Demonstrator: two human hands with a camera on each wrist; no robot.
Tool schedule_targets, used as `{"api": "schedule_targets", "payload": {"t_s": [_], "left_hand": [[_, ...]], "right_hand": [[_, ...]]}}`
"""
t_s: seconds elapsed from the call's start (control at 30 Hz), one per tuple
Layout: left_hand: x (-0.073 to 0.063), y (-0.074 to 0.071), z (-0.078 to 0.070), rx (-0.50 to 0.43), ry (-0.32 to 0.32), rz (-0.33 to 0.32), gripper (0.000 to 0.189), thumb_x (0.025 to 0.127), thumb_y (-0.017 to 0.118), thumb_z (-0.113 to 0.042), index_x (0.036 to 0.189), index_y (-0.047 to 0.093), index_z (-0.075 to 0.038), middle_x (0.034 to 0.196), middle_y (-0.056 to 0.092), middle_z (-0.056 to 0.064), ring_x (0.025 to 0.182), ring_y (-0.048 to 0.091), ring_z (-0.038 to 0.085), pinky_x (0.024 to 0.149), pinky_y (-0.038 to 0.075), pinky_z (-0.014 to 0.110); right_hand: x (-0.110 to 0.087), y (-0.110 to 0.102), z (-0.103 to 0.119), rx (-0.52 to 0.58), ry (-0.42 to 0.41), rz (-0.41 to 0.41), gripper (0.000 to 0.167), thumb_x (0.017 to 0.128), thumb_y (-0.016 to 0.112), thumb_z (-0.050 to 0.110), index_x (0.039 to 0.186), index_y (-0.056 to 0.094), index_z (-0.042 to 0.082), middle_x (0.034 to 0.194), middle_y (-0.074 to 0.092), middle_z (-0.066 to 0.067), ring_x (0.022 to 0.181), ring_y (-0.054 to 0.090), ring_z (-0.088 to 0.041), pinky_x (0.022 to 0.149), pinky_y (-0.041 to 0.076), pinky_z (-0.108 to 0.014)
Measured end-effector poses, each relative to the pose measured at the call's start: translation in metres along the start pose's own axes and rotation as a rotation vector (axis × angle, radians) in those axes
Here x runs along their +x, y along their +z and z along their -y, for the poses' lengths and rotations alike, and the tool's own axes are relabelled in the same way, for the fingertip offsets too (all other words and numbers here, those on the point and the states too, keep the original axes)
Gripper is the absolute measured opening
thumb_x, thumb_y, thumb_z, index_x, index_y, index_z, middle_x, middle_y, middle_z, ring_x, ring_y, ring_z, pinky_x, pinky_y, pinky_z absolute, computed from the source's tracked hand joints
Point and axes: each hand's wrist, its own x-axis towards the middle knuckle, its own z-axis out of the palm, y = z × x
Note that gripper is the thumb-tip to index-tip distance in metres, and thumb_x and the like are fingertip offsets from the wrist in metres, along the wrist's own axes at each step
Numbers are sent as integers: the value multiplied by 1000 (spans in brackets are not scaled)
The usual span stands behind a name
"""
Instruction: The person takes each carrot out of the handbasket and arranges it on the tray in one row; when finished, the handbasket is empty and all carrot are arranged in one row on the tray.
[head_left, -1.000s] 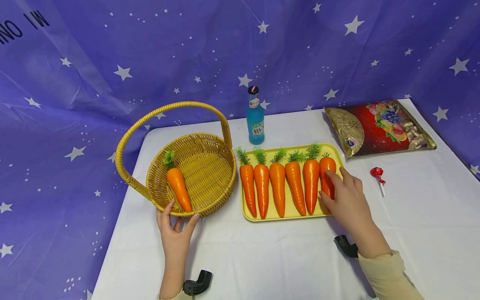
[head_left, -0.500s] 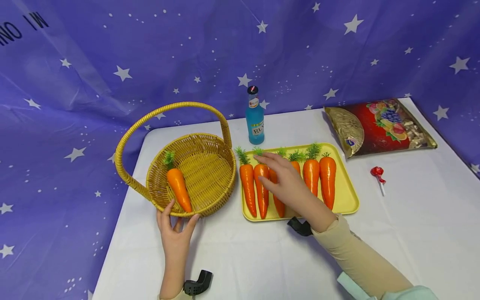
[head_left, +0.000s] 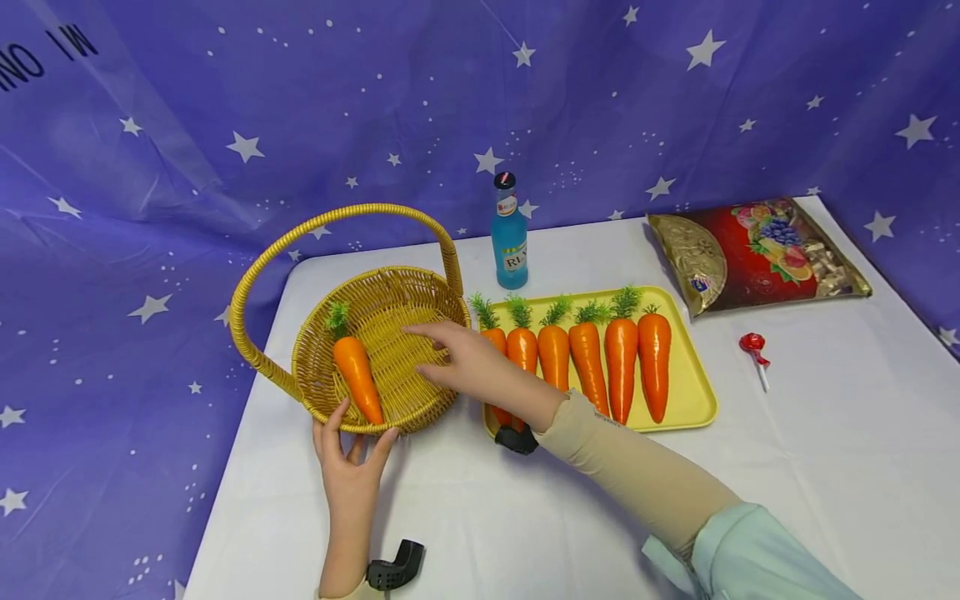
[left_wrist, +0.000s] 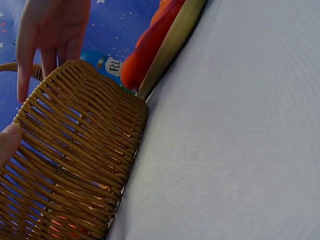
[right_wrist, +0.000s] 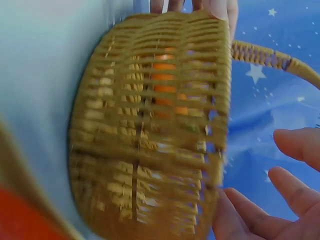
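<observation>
A round wicker basket (head_left: 408,350) with a tall arched handle (head_left: 375,208) stands at the left of the table. One orange carrot (head_left: 358,379) with a green top lies inside, along its left side. My left hand (head_left: 352,458) holds the basket's near rim, its thumb (left_wrist: 9,140) at the rim in the left wrist view. Over the basket's right side, my right hand (head_left: 472,362) reaches in with fingers extended and nothing between them. Several more carrots (head_left: 655,367) lie side by side on a yellow tray (head_left: 693,400), the leftmost ones partly covered by the right forearm.
Behind the tray stands a blue bottle (head_left: 511,246) with a black cap. A red and gold candy bag (head_left: 757,254) lies at the back right. In front of it is a red lollipop (head_left: 753,348). A starry purple cloth (head_left: 600,108) hangs behind the table.
My right hand has swept left from the rightmost carrot, across the tray, to over the basket. The carrots have stayed in place. The left hand has kept still at the rim.
</observation>
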Motion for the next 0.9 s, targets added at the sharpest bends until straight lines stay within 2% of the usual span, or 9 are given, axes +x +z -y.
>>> {"api": "schedule_targets", "payload": {"t_s": [0.13,0.33,0.47,0.63,0.9], "left_hand": [[0,0,0,7,11,0,73,78,79,0,141,42,-3,159,0,5,141,19,25,96,38,11],[0,0,1,9,15,-2,72,78,79,0,140,42,-3,159,2,5,141,20,27,96,38,12],[0,0,0,13,11,2,72,79,78,-1,141,42,-4,159,1,4,141,20,27,96,38,11],[-1,0,-1,22,-1,-2,71,80,78,-2,141,42,-5,159,0,3,142,19,27,96,38,11],[-1,0,0,39,-9,-1,72,80,79,-4,142,42,-6,159,-1,2,142,20,26,96,38,11]], "right_hand": [[18,14,3,76,43,75,53,92,67,20,142,49,21,140,51,-1,120,54,-26,94,48,-34],[38,32,7,86,92,127,52,91,68,20,140,51,19,136,54,-4,123,51,-23,93,48,-31],[49,41,6,108,124,158,52,91,68,20,140,52,17,134,55,-10,121,52,-24,89,49,-32],[61,52,1,184,162,175,51,90,70,18,138,54,15,134,55,-9,117,53,-23,83,50,-31],[69,60,1,203,209,225,50,89,71,16,137,55,17,134,55,-8,105,56,-18,72,49,-27]]}}
